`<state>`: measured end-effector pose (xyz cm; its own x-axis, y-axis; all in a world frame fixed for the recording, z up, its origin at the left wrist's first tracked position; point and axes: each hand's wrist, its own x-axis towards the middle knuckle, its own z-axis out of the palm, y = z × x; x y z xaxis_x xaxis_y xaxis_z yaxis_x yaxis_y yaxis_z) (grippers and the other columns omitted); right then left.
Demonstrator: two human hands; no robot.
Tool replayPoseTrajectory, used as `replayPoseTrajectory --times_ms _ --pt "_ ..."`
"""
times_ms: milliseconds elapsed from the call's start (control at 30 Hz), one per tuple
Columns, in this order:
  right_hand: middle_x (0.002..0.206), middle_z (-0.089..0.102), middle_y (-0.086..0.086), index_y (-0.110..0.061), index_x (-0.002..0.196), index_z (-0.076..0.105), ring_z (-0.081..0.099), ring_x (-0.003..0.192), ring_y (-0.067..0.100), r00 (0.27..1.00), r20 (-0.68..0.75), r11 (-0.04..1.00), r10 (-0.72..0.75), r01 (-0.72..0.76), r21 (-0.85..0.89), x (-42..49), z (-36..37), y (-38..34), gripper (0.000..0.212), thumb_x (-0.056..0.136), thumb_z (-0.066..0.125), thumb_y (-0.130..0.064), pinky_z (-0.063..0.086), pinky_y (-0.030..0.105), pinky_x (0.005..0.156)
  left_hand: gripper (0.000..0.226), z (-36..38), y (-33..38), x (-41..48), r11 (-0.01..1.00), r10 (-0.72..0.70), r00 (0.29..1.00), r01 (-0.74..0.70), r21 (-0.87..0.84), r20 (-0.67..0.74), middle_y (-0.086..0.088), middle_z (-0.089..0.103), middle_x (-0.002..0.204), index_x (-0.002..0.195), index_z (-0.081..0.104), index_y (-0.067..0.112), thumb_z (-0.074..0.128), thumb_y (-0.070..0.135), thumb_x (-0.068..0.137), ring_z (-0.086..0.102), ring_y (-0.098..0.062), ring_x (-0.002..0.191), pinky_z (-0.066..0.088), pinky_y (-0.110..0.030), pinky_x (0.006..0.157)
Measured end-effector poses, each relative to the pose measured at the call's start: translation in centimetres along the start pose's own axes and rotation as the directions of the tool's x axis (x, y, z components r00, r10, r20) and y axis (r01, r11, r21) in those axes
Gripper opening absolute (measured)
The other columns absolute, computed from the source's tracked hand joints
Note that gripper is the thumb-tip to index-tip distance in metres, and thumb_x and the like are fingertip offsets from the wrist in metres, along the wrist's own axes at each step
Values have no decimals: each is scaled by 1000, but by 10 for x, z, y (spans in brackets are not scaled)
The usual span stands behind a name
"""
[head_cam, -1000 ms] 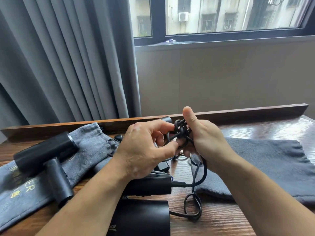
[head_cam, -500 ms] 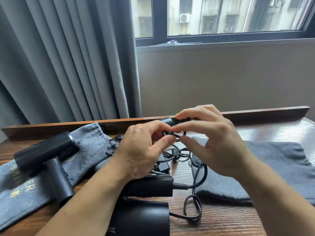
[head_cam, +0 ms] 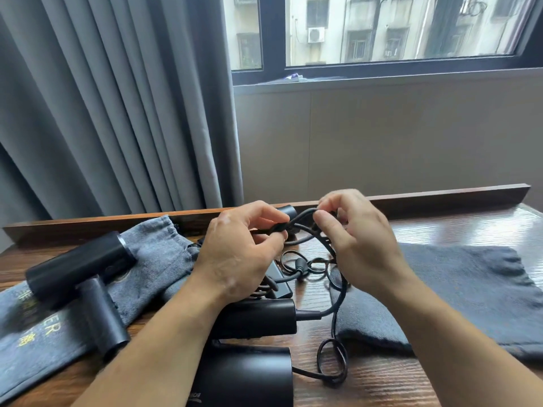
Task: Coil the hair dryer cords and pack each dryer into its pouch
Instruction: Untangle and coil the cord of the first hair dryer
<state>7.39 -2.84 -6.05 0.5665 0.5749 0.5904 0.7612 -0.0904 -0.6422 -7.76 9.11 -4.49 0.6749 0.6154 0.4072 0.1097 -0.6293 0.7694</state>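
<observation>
Room: grey curtain (head_cam: 117, 113) hangs in long soft folds on the left; a window (head_cam: 396, 27) with a dark frame sits high on the right, over a plain beige wall (head_cam: 382, 136).
Table (head_cam: 440, 227): brown wood with wavy grain lines, shiny at the far right, with a raised wooden strip (head_cam: 440, 195) along its back edge.
Left pouch (head_cam: 158, 259): light grey cloth, soft and wrinkly, with pale and yellow letters printed near its close end; it lies flat on the left of the table.
Far dryer (head_cam: 76, 271): smooth, black and T-shaped — a round barrel with a round handle; it lies on top of the left pouch, not inside it.
Right pouch (head_cam: 470, 292): darker grey cloth, lying on the right of the table; I cannot tell what is in it.
Near dryer (head_cam: 252, 374): black and smooth, at the bottom middle, out on the wood between the two pouches; its fat round barrel is closest.
Cord (head_cam: 311, 314): thin, black and rubbery; it comes out of the near dryer's handle end, makes a small loop on the table just beside the right pouch, then climbs into a messy bunch of loops above the table.
Left hand (head_cam: 235, 257): thumb and bent fingers pinch the cord.
Right hand (head_cam: 364, 242): curled fingertips pinch another loop of the same cord, close to the left hand.
</observation>
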Motion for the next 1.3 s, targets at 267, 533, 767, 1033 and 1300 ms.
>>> replayPoseTrajectory --times_ms 267,533,767,1033,1300 --pt "92 74 -8 -23 110 75 61 85 23 852 115 816 -511 523 -245 2 -4 -3 23 93 65 -12 53 38 75 20 1 1 -1 999 -30 998 32 -37 54 5 73 61 94 72 29 68 9 91 72 -11 55 57 -25 68" --pt "82 76 -3 -20 94 74 65 72 7 990 56 831 128 -138 539 0 -3 -2 25 97 61 1 47 20 61 11 -2 -3 3 997 -10 998 14 79 -54 8 75 77 92 70 31 67 22 86 70 -10 74 59 -37 74" --pt "86 68 -23 -38 111 69 58 80 6 973 143 978 -180 193 -84 -1 -9 -5 35 81 60 -22 43 15 75 13 2 -4 3 1000 -14 987 13 -7 -159 6 75 67 92 63 23 62 11 92 74 -7 70 61 -40 79" --pt "77 70 -6 -23 106 79 65 70 20 906 66 860 -419 419 -290 -1 -6 -3 31 89 63 -43 56 39 61 7 7 -3 2 992 92 982 -76 100 -168 3 73 67 91 65 21 62 16 96 69 -5 55 60 -31 66" --pt "76 75 4 -29 80 81 67 65 15 989 33 778 144 -134 613 0 -15 -2 11 81 71 -34 54 28 56 12 1 -6 4 965 139 981 -102 241 -139 11 71 68 89 72 24 63 26 97 64 -4 66 48 -16 68"
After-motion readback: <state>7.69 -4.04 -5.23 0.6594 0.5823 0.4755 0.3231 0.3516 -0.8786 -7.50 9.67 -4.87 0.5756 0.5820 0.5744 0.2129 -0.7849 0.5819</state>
